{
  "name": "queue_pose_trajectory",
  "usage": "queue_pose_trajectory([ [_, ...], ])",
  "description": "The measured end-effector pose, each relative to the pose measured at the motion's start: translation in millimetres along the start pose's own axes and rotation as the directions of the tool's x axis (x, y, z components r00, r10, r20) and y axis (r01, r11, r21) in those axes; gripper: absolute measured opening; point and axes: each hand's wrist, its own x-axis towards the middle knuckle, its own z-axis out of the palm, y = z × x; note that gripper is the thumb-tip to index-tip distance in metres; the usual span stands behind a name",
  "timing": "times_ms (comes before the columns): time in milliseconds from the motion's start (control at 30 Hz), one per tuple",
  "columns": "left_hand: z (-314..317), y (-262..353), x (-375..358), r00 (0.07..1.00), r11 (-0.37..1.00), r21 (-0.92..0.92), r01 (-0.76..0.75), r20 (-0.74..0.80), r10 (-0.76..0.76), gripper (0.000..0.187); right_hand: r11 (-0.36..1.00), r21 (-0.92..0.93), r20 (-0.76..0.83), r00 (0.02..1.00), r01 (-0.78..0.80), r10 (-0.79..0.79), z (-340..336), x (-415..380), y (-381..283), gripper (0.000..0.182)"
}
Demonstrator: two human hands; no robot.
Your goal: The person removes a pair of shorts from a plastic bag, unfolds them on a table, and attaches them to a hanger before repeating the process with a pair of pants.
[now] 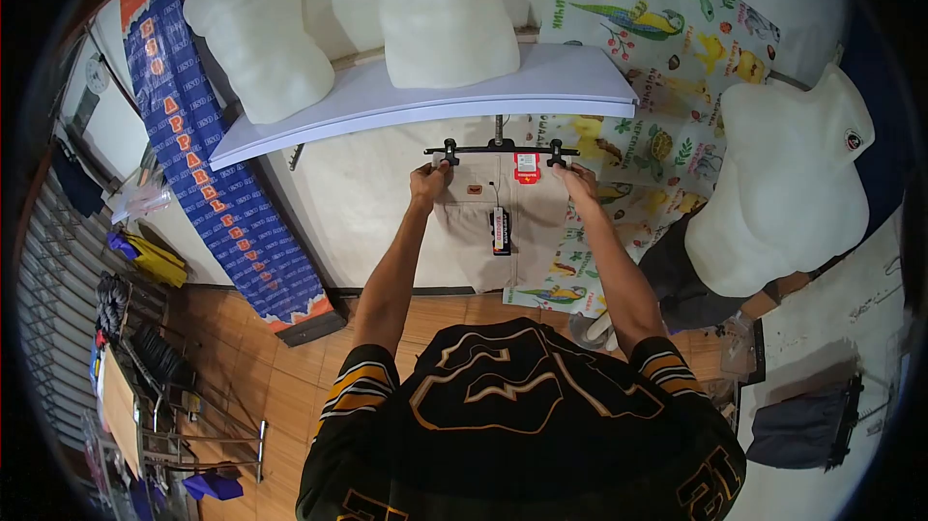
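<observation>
A black clip hanger (498,148) hangs from a metal hook under the shelf. Beige bottoms (469,217), shorts or trousers, hang from its clips, almost the same colour as the wall behind. A red-and-white tag (526,168) sits at the waistband, and a black-and-white label (500,231) dangles lower down. My left hand (429,182) is closed at the left clip (449,152), thumb on the waistband corner. At the right clip (557,153), my right hand (579,184) pinches in the same way. Whether the fingers grip cloth or clip is partly hidden.
Above the hanger runs a white shelf (425,101) bearing white torso mannequins (445,18). Another mannequin (793,192) stands at right, by a patterned sheet (667,86). A blue banner (208,154) leans at left. Dark shorts (802,421) hang at lower right.
</observation>
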Motion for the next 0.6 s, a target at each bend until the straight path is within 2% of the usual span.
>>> queue_pose_trajectory([
  [133,-0.8,-8.0,-5.6,1.0,0.999,0.038,0.009,-0.029,-0.007,0.033,0.989,-0.124,-0.012,0.997,-0.077,0.076,0.1,-5.0,-1.4,0.024],
  [233,-0.6,-18.0,-2.6,1.0,1.0,0.011,0.018,-0.018,-0.017,0.033,0.999,-0.053,0.004,1.0,-0.01,0.01,4.3,-4.5,8.4,0.025],
  [333,-6.7,-31.4,-2.4,0.999,0.992,0.123,-0.026,0.033,0.022,0.035,0.997,-0.076,0.028,0.999,-0.03,0.032,7.1,7.2,31.2,0.031],
  [433,-8.8,-49.6,-13.8,0.997,0.952,0.297,-0.074,-0.011,0.08,0.038,0.997,-0.043,0.055,0.997,-0.059,0.061,6.4,7.0,50.2,0.038],
  [500,-13.8,-79.5,-11.2,0.993,0.91,0.405,-0.087,-0.043,0.113,0.038,0.962,-0.188,0.016,0.979,-0.197,0.204,3.2,14.1,73.9,0.042],
  [567,-24.2,-100.6,-19.6,0.987,0.845,0.513,-0.153,0.029,0.161,0.038,0.976,-0.169,0.003,0.99,-0.139,0.141,-6.4,14.8,114.4,0.047],
  [600,-31.0,-125.0,-9.8,0.992,0.742,0.659,-0.122,0.101,0.074,0.041,0.977,-0.172,0.012,0.991,-0.127,0.131,-2.9,25.7,106.1,0.047],
])
